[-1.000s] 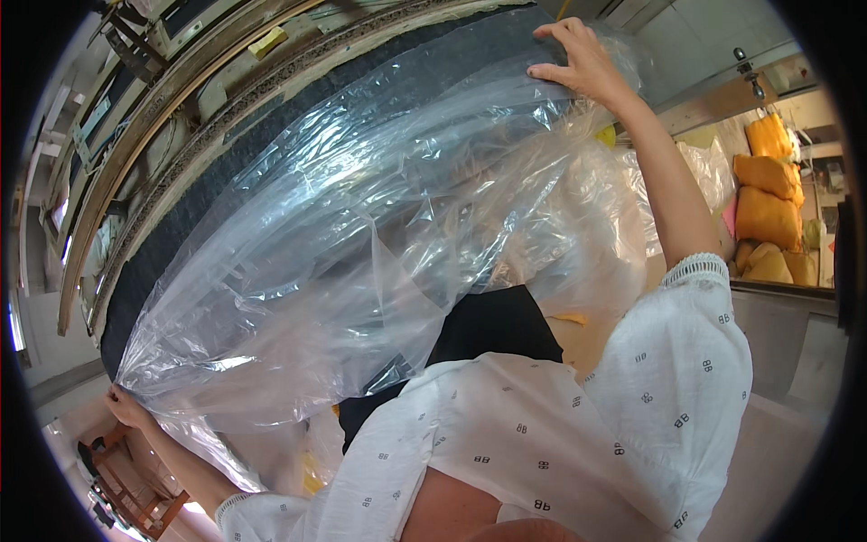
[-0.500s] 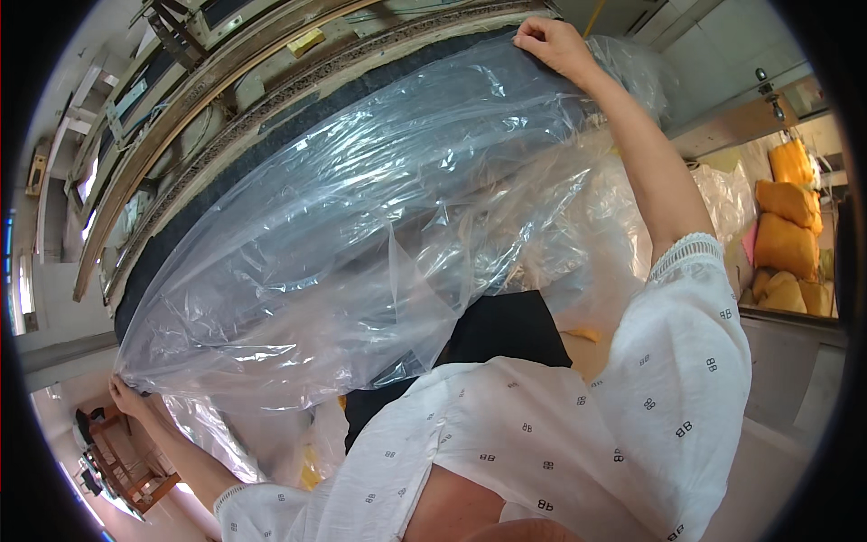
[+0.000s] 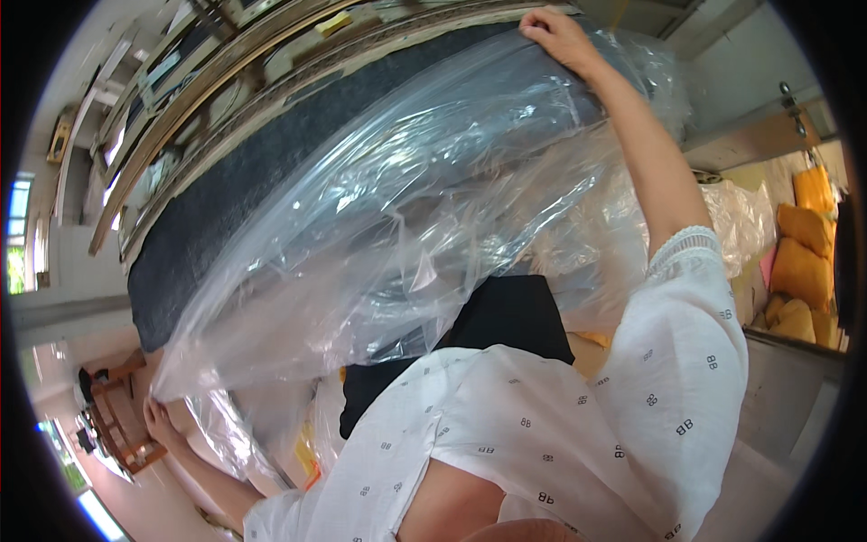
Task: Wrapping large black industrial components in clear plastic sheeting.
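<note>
A large clear plastic sheet point(image 3: 388, 208) stretches between my two hands, wrinkled and shiny. At the lower left, my left hand point(image 3: 159, 423) is closed on one corner of it. Far off at the upper right, my right hand point(image 3: 553, 36) pinches its far edge, arm stretched out. Under and beyond the sheet lies a dark table surface point(image 3: 226, 190), its left part bare of plastic. The near part of the sheet hangs down in front of my body.
Behind the table run long wooden and metal rails point(image 3: 194, 99). Yellow bundles point(image 3: 802, 257) are stacked at the right, near more crumpled plastic point(image 3: 736, 217). A brown wooden stool or chair frame point(image 3: 122, 425) stands at the lower left.
My left hand has moved right and slightly down, drawing its end of the sheet toward me. More of the dark surface shows at the left. My right hand has hardly moved.
</note>
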Available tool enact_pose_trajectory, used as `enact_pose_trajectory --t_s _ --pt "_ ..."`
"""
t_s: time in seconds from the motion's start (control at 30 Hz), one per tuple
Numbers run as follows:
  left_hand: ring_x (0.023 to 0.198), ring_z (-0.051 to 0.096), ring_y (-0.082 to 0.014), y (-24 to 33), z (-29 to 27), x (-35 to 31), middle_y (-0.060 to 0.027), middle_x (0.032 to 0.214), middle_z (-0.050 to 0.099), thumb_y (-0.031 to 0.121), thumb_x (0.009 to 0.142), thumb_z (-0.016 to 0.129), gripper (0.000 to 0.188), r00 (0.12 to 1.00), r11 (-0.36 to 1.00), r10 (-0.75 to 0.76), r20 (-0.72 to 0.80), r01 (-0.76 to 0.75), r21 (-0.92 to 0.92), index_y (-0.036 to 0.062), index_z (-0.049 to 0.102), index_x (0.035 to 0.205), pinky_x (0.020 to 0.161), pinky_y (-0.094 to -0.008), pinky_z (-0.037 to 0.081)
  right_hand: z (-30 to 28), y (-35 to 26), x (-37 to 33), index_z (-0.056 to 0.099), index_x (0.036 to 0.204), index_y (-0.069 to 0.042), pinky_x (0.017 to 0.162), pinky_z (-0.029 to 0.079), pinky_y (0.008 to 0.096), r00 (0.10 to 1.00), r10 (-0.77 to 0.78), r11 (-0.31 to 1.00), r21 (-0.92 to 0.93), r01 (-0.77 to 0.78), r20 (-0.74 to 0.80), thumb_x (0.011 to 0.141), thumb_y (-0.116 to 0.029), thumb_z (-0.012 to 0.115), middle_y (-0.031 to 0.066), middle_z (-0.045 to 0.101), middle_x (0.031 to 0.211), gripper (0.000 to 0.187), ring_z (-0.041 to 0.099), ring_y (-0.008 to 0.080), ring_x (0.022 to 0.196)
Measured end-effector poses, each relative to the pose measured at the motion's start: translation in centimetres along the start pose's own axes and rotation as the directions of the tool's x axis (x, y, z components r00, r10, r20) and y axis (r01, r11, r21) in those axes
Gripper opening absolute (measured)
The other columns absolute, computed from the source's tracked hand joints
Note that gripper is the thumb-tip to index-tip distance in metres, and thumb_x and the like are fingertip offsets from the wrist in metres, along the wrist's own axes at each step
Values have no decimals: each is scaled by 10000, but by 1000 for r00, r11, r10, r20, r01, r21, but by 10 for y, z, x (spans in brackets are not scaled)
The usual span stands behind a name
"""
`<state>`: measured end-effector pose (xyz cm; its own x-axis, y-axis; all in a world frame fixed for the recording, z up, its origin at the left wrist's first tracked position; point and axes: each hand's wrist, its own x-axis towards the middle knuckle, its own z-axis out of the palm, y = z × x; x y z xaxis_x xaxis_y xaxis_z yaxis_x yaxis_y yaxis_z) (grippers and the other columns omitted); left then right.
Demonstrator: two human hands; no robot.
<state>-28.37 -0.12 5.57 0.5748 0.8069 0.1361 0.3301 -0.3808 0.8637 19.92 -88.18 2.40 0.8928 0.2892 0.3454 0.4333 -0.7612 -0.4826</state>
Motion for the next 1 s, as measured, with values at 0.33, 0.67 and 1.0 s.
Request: enact_pose_trajectory --t_s 0.33,0.67,1.0 --pt "902 544 -190 101 116 154 -112 980 587 244 874 532 322 1000 772 10 -20 -20 -635 -3 559 1080 745 -312 470 -84 35 46 550 1019 -11 704 443 257 799 316 916 385 -115 -512 864 -194 543 28 601 865 239 556 112 770" --pt "756 562 -118 44 253 207 -27 849 637 250 802 671 271 979 970 176 -107 -191 -149 18 651 940 717 -222 431 -11 72 20 607 944 -20 762 406 225 864 265 956 232 -178 -429 856 -234 572 23 599 868 234 525 106 815" --pt "911 541 -137 69 280 220 -49 957 629 295 750 719 376 980 980 185 -78 -190 -64 9 655 986 826 -244 392 -12 82 36 600 890 2 714 413 260 835 284 959 146 -244 -472 794 -302 634 48 561 810 321 503 135 740"
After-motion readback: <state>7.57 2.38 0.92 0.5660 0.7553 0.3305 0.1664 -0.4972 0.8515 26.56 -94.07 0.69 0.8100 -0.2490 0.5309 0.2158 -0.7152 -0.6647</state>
